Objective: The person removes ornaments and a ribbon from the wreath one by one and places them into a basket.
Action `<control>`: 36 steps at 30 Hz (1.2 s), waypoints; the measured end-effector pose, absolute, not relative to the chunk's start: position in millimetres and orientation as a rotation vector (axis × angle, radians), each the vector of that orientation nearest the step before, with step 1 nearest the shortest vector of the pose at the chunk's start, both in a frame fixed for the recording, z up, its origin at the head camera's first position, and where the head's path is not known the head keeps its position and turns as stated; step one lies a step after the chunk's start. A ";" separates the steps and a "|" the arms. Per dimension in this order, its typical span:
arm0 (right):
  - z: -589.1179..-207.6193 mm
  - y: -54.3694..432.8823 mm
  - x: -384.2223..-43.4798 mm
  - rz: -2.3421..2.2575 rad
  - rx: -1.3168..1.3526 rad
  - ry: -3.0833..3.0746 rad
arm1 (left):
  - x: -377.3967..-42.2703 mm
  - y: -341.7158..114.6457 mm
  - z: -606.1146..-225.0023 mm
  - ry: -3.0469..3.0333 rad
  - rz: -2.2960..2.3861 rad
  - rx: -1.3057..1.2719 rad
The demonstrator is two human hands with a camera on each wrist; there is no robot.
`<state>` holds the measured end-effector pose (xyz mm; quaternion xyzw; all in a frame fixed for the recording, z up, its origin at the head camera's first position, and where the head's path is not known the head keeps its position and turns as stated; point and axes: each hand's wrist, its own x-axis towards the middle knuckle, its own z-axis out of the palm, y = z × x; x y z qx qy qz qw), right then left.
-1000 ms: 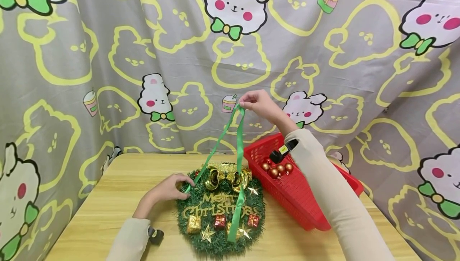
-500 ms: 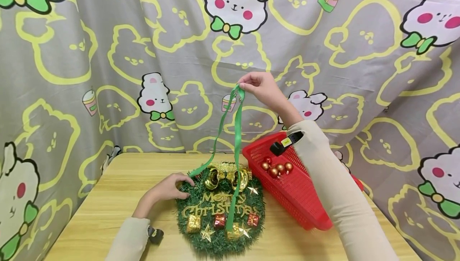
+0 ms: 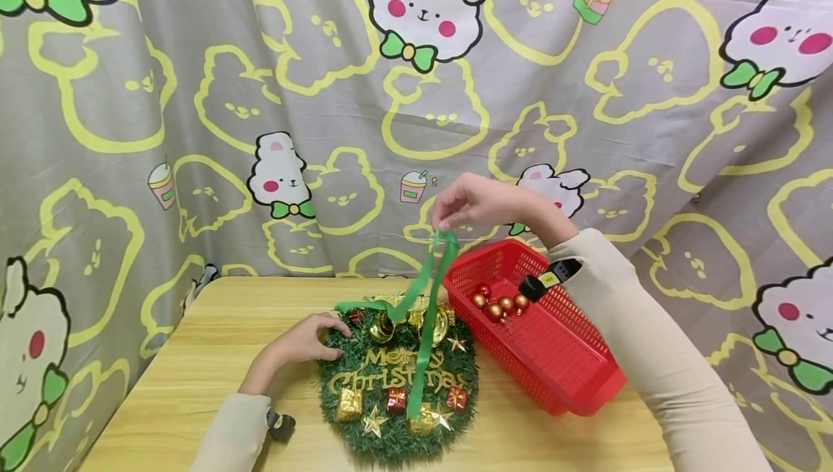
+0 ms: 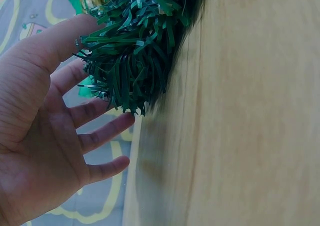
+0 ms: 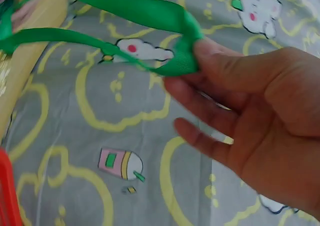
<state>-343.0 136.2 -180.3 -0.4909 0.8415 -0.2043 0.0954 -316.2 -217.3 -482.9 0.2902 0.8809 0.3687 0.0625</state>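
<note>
A green Christmas wreath (image 3: 390,443) lies flat on the table, with gold "Merry Christmas" lettering, bells, small gift boxes and stars. My left hand (image 3: 306,338) rests at its upper left edge; in the left wrist view the spread fingers (image 4: 102,137) touch the tinsel, some tips hidden behind it. Above the wreath my right hand (image 3: 475,201) pinches a green ribbon (image 3: 429,316) between thumb and fingers. The ribbon hangs from there in two strands, one across the lettering, the other toward the wreath's upper left. The right wrist view shows the pinched ribbon fold (image 5: 182,60).
A red plastic basket (image 3: 520,371) stands right of the wreath, under my right forearm. Several small shiny baubles (image 3: 496,311) lie inside it. The wooden table (image 3: 260,298) ends at a patterned grey curtain (image 3: 351,118) behind.
My right hand rose with the ribbon, then came down lower and slightly to the right. The ribbon slackened, its left strand now drooping across the bells. My left hand stayed put.
</note>
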 end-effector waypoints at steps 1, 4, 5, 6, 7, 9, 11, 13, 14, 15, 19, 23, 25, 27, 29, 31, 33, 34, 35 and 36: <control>-180.0 137.4 -341.6 -0.538 -1.471 2.467 | -315.9 -217.4 -482.8 2.664 1.114 0.876; -178.6 141.6 -337.7 -0.329 -1.503 2.464 | -314.8 -217.5 -482.9 2.666 1.116 0.874; -178.2 143.4 -336.6 -0.272 -1.489 2.485 | -314.5 -217.5 -483.2 2.665 1.116 0.872; -177.9 145.5 -335.6 -0.217 -1.463 2.517 | -314.3 -217.2 -483.4 2.665 1.116 0.868; -177.9 148.0 -334.9 -0.159 -1.429 2.556 | -314.1 -216.9 -483.6 2.663 1.117 0.863; -177.9 153.4 -334.3 -0.057 -1.359 2.626 | -313.9 -216.4 -483.9 2.657 1.118 0.861; -177.7 159.8 -333.9 0.015 -1.275 2.690 | -314.1 -215.9 -484.5 2.654 1.117 0.852; -177.0 166.9 -333.8 0.055 -1.213 2.737 | -314.1 -215.5 -484.6 2.650 1.117 0.849; -176.4 170.4 -333.8 0.058 -1.197 2.755 | -314.1 -215.4 -484.6 2.654 1.114 0.850; -175.8 173.9 -334.0 0.060 -1.182 2.772 | -314.0 -215.4 -484.3 2.658 1.112 0.843; -172.7 187.8 -334.8 0.044 -1.178 2.822 | -313.8 -215.8 -482.9 2.674 1.110 0.864; -168.0 200.3 -336.5 0.011 -1.167 2.881 | -313.6 -215.8 -482.3 2.670 1.113 0.866; -164.6 205.6 -337.7 -0.019 -1.159 2.918 | -313.4 -215.7 -482.0 2.666 1.116 0.869; -160.7 210.1 -339.4 -0.061 -1.162 2.951 | -313.2 -216.1 -481.4 2.662 1.119 0.871; -156.3 213.5 -340.9 -0.093 -1.170 2.984 | -313.0 -216.2 -481.0 2.659 1.122 0.872; -151.8 216.3 -343.1 -0.134 -1.181 3.005 | -313.0 -216.6 -480.5 2.659 1.120 0.880; -147.5 218.9 -345.5 -0.161 -1.191 3.020 | -313.2 -216.6 -480.7 2.659 1.118 0.876; -145.4 220.2 -346.7 -0.169 -1.202 3.024 | -313.3 -216.5 -481.0 2.663 1.115 0.872; -143.5 221.7 -348.2 -0.173 -1.211 3.030 | -313.5 -216.5 -481.2 2.664 1.116 0.876; -141.5 223.1 -349.3 -0.182 -1.209 3.035 | -313.5 -216.4 -481.5 2.666 1.114 0.875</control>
